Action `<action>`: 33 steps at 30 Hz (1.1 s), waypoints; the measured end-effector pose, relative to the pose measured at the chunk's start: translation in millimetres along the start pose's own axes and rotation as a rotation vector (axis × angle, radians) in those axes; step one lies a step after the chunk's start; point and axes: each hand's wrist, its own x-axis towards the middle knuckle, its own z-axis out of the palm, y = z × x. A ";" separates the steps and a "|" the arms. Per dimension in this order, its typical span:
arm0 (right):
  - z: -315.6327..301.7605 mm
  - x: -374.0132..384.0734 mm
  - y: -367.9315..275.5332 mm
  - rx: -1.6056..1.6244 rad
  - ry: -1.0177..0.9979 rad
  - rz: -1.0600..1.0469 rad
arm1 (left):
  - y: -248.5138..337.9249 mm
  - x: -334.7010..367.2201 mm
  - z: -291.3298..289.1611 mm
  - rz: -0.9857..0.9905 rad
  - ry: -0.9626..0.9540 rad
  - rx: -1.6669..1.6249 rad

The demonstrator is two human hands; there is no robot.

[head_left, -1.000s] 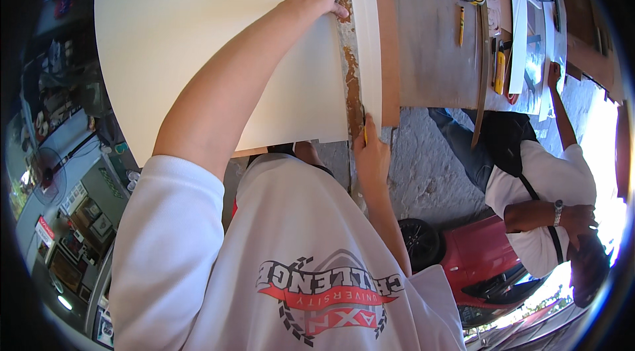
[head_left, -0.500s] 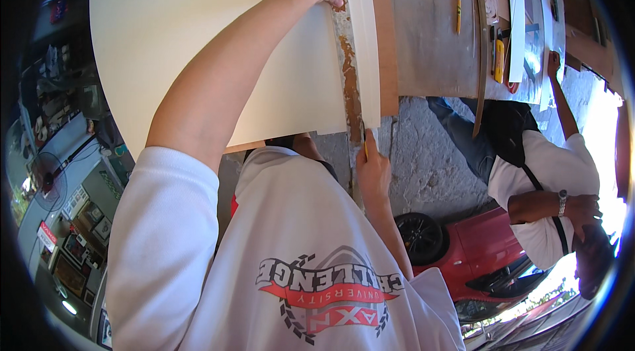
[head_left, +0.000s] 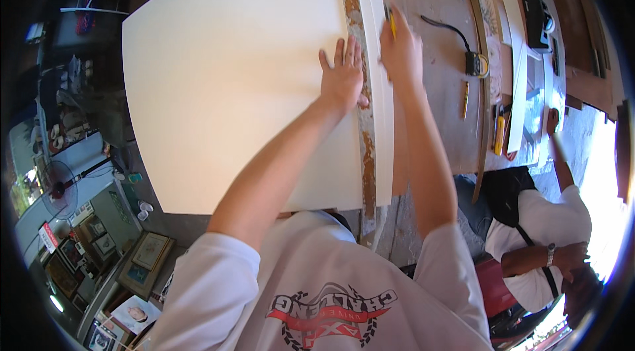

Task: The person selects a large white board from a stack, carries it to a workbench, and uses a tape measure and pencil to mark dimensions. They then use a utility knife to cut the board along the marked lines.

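A large white board [head_left: 231, 86] lies in front of me, with a long worn straightedge [head_left: 368, 175], patchy with rust-brown, along its right part. My left hand [head_left: 342, 83] rests on the board and the straightedge with fingers spread, its thumb over the strip. Beyond the straightedge's right side, a narrow white margin [head_left: 383, 152] of the board shows. My right hand [head_left: 403, 53] is closed around a yellow utility knife [head_left: 393, 25], farther away than my left hand and beside the margin's right edge. The blade tip is blurred, so contact with the board cannot be told.
On the table [head_left: 436, 126] to the right lie a tape measure [head_left: 476, 64], a pencil [head_left: 465, 101], another yellow cutter [head_left: 499, 134] and a long curved-looking brown strip [head_left: 487, 93]. A co-worker [head_left: 529, 219] stands at the right, one hand [head_left: 553, 121] at the table.
My right hand has gone from the straightedge's near end to its far part, still with the knife. My left hand stays on the straightedge while the view has shifted farther forward.
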 end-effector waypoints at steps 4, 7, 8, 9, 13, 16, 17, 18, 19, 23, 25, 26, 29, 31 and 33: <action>65.8 146.8 -1.6 -0.063 -0.154 0.106 | -1.6 0.5 -5.5 0.003 -0.029 -0.040; 94.2 207.6 -7.0 -0.126 -0.275 0.285 | -4.2 -1.1 -8.8 0.026 -0.039 -0.114; 99.8 219.9 -10.5 -0.142 -0.261 0.244 | -4.9 -1.1 -9.4 0.032 -0.030 -0.126; 103.4 229.0 -13.4 -0.180 -0.255 0.225 | -5.6 -1.0 -9.5 0.038 -0.023 -0.139; 105.3 243.2 -19.8 -0.196 -0.315 0.295 | -7.2 0.5 -7.7 0.044 -0.019 -0.124; 105.3 247.3 -19.8 -0.195 -0.341 0.269 | -7.9 0.4 -6.9 0.053 -0.017 -0.115; 106.2 248.0 -18.2 -0.193 -0.340 0.240 | -7.9 0.2 -7.0 0.054 -0.028 -0.112; 108.3 248.6 -16.0 -0.227 -0.313 0.186 | -7.8 -0.3 -7.0 0.051 -0.015 -0.111; 110.3 249.2 -12.9 -0.250 -0.305 0.160 | -7.7 -0.5 -7.2 0.050 -0.011 -0.110; 119.1 253.6 -2.0 -0.290 -0.338 0.146 | -8.1 -0.9 -7.5 0.057 -0.007 -0.098; 121.9 256.5 0.3 -0.308 -0.350 0.141 | -8.4 -1.0 -7.6 0.059 -0.009 -0.102; 122.9 257.2 0.8 -0.316 -0.354 0.139 | -8.6 -1.1 -7.7 0.059 -0.020 -0.104; 125.4 258.4 1.4 -0.347 -0.359 0.129 | -8.2 -0.9 -7.9 0.054 -0.021 -0.095; 128.6 255.8 3.0 -0.381 -0.353 0.115 | -7.8 -1.0 -8.1 0.050 -0.015 -0.093; 130.9 249.8 7.0 -0.408 -0.295 0.101 | -7.4 -0.7 -8.5 0.050 -0.018 -0.088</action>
